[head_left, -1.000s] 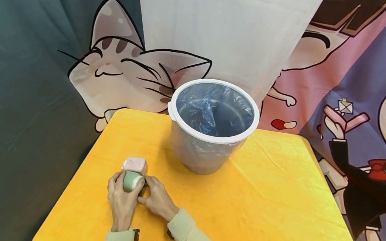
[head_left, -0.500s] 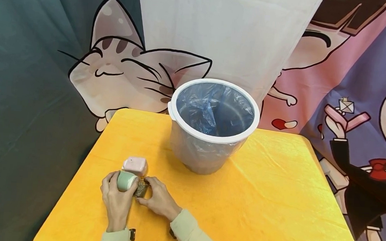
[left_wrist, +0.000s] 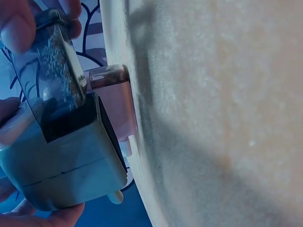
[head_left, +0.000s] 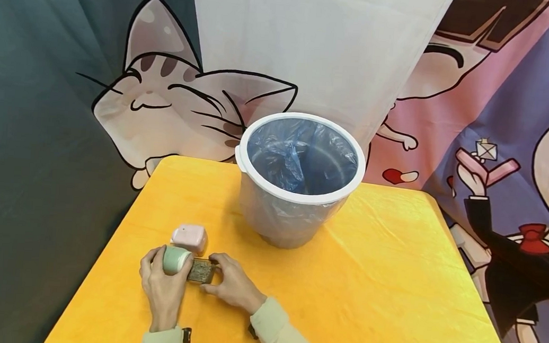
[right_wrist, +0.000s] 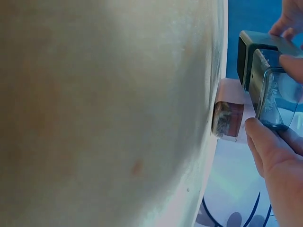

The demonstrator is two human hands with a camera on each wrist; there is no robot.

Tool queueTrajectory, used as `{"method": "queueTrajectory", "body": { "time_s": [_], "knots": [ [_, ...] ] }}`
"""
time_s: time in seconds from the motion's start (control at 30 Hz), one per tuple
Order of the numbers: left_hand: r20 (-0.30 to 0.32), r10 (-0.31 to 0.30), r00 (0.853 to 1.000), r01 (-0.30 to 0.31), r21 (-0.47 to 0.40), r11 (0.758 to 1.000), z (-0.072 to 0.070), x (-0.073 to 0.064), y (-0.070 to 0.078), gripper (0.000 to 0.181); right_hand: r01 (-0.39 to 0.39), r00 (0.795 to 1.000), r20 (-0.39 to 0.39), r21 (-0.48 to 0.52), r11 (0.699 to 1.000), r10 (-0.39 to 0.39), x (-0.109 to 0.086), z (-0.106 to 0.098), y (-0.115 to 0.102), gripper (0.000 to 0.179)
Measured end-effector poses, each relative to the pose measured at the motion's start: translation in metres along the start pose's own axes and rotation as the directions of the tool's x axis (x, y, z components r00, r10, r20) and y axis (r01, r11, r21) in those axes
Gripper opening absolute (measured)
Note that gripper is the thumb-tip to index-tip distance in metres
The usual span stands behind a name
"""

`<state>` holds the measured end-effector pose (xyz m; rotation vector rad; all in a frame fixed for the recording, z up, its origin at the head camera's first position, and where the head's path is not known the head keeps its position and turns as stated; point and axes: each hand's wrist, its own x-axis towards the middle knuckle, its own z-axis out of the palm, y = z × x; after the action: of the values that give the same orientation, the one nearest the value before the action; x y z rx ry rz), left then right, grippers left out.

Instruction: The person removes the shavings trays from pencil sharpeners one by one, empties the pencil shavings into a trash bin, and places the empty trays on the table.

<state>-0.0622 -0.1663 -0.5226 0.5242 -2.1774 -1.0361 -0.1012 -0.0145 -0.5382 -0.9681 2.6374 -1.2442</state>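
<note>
My left hand (head_left: 163,294) grips a green pencil sharpener (head_left: 173,260) with a white end, at the left front of the table. From the sharpener sticks a clear drawer (head_left: 200,271) full of shavings, drawn partly out to the right. My right hand (head_left: 237,287) pinches the drawer's outer end between thumb and fingers. In the left wrist view the drawer (left_wrist: 59,71) sits tilted at the mouth of the sharpener body (left_wrist: 66,165). Just behind stands a pink pencil sharpener (head_left: 189,237); shavings show through its clear end (right_wrist: 227,120) in the right wrist view.
A trash bin with a white rim (head_left: 301,197) and a clear bluish liner (head_left: 285,161) stands behind and right of my hands. A yellow cloth (head_left: 381,285) covers the table. Printed curtains (head_left: 312,46) hang close behind it.
My left hand has shifted left with the green sharpener, and my right hand slightly right. The drawer, mostly hidden before, now stands further out between them. The view has turned slightly.
</note>
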Motion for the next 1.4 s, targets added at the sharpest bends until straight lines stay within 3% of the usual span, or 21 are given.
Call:
{"method": "queueTrajectory", "body": {
  "time_s": [0.33,0.7,1.0,1.2,1.4],
  "knots": [
    [0.024,-0.109,0.994,0.109,-0.003,0.994,0.000,-0.003,-0.002,0.064,0.006,0.999,0.039,0.100,0.995,-0.010,-0.003,-0.001,0.004,0.064],
    [0.055,-0.138,0.989,0.137,0.022,0.990,0.001,-0.002,-0.003,0.066,-0.136,0.991,0.032,0.245,0.960,0.132,-0.011,-0.005,0.013,0.066],
    [0.077,-0.115,0.990,0.113,0.036,0.993,0.003,-0.004,-0.005,0.068,-0.219,0.975,0.041,0.375,0.901,0.220,-0.019,-0.010,0.017,0.068],
    [0.116,-0.122,0.986,0.115,0.064,0.991,0.004,-0.005,-0.007,0.067,-0.290,0.953,0.077,0.521,0.803,0.294,-0.026,-0.015,0.021,0.071],
    [0.153,-0.122,0.981,0.112,0.068,0.991,0.005,-0.004,-0.007,0.066,-0.276,0.953,0.070,0.597,0.753,0.294,-0.032,-0.022,0.030,0.071]
  ]
}}
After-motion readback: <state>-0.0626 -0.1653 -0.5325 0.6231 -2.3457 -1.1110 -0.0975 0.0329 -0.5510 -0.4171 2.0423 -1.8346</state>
